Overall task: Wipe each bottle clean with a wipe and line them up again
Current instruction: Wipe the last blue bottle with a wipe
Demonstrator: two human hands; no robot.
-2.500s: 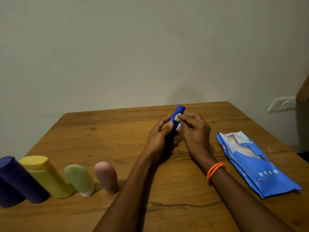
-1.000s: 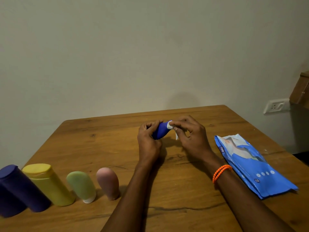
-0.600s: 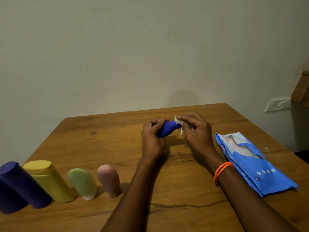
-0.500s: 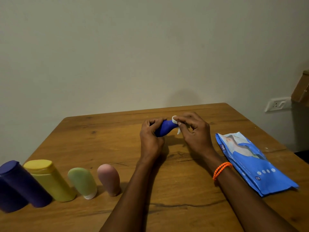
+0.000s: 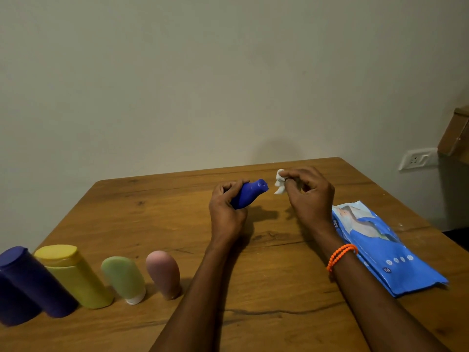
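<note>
A moment ago the wipe was pressed against the cap end of the blue bottle; now it has come off, and a small gap of air shows between the 2. The right hand has drawn back to the right with the crumpled white wipe pinched between thumb and fingertips, so its grip is closed on the wipe alone. The left hand has its fingers curled round the lower body of the blue bottle, a closed grip on it, holding it up above the middle of the desk, clear of the wood. I judge from the parting that the rubbing of this bottle's tip is finished or pausing, and that the bottle is close to ready for setting down; whether its whole body is clean cannot be told from here. The bottle lies tilted rather than upright: its long axis runs from lower left, inside the left hand, to upper right, and the narrow cap end points up and to the right, toward the wipe and slightly away from the person. At the near left edge of the desk 4 others stand in a row: a dark purple bottle, a yellow bottle, a green bottle and a pink bottle. The open spot just right of the pink one looks like the natural place for the blue one. A blue wipes pack lies flat by the right forearm.
</note>
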